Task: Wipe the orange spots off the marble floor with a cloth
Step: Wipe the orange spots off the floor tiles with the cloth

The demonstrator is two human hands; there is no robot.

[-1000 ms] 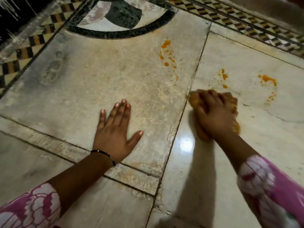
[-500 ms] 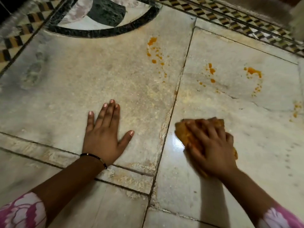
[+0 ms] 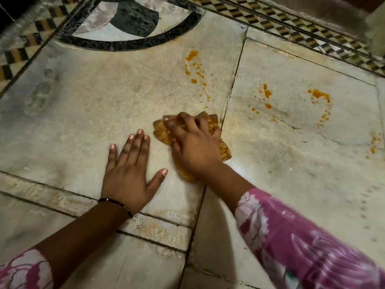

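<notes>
My right hand [image 3: 194, 146] presses an orange-stained cloth [image 3: 161, 130] onto the pale marble floor [image 3: 93, 105], its fingers curled over the bunched fabric, just left of a slab joint. My left hand [image 3: 129, 173] lies flat on the floor beside it, fingers straight and spread, holding nothing. Orange spots [image 3: 192, 65] lie on the left slab beyond the cloth. More orange spots [image 3: 266, 94] and an orange blot with a trail of dots [image 3: 319, 95] mark the right slab. A few small orange spots [image 3: 375, 142] sit near the right edge.
A black inlaid ring with a dark medallion [image 3: 133, 19] lies at the far middle. Checkered mosaic borders [image 3: 312, 34] run along the far right and far left. A slab joint [image 3: 231, 97] runs between the two big slabs.
My right hand has slid the cloth to the left, across the slab joint, from the right slab onto the left one near my left hand. My left hand stays flat in place.
</notes>
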